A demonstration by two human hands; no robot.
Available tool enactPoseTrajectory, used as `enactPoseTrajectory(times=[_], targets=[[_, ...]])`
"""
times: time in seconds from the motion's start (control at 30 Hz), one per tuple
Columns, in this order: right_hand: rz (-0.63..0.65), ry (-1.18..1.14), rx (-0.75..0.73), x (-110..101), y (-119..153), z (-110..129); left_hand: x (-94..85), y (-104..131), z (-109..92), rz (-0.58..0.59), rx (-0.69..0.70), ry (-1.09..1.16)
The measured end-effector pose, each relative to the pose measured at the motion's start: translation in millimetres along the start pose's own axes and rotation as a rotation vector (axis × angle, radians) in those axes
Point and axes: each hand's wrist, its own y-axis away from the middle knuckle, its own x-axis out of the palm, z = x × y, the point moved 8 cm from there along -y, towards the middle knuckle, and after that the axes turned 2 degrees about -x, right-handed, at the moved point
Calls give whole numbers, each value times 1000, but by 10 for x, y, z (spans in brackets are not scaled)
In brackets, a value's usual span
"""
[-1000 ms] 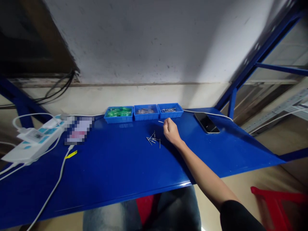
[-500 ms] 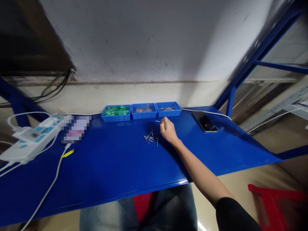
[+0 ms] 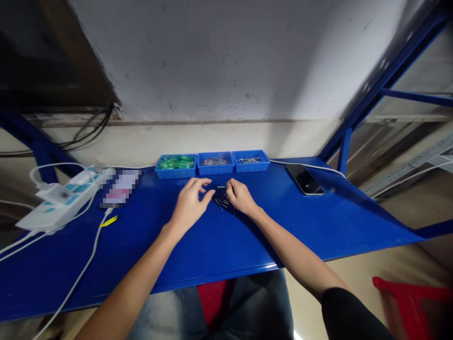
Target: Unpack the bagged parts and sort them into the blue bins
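Note:
My right hand (image 3: pixel 240 196) is closed in a pinch above the table, and a thin metal pin (image 3: pixel 221 187) pokes out to the left of its fingertips. The pin's far end is hidden by the fingers. Just left of it, my left hand (image 3: pixel 193 200) is open, thumb and fingers apart and curved toward the pin. Between and below the two hands lies a loose pile of several silver pins (image 3: pixel 222 203) that look like blind rivets, partly covered by my right hand. Behind, the right blue bin (image 3: pixel 252 167) holds more such metal pieces.
Beside it stand a middle blue bin (image 3: pixel 216 169) with clear plastic bits and a left blue bin (image 3: pixel 177 174) with green packets. A dark phone (image 3: pixel 305 179) lies at right. At left are a white power strip (image 3: pixel 60 203), a blurred-out phone (image 3: pixel 122 186) and a white cable (image 3: pixel 90 257).
My left hand has come into view from the lower left and reached the pile. My right hand has moved slightly left and down, closer to the pins.

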Motion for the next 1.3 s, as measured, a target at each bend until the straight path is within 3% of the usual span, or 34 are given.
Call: enactPoseTrajectory(times=[0.13,0.2,0.37,0.53,0.77,0.9,0.97,1.03,1.17,1.23,1.3], targets=[[22,3,-15,54,3,50,323,-114,-10,103,88,13],[23,13,-9,53,-5,36,402,-194,11,110,119,24],[88,13,-30,96,-11,25,326,-259,277,-21,-20,130],[126,70,-117,137,-6,88,316,-150,495,-44,-164,258],[93,46,-105,82,-29,117,295,-130,324,-40,-48,139],[97,52,-161,28,-6,200,302,-147,281,52,-38,112],[43,77,-184,-98,-12,194,364,-140,294,180,-21,99],[-109,116,-169,-347,-54,118,447,-105,314,325,21,65],[-436,261,26,-867,-184,-209,553,-27,341,484,96,18],[-474,325,150,-932,-222,-360,576,-14,368,506,79,7],[-460,342,202,-855,-199,-412,586,-14,396,511,51,-6]])
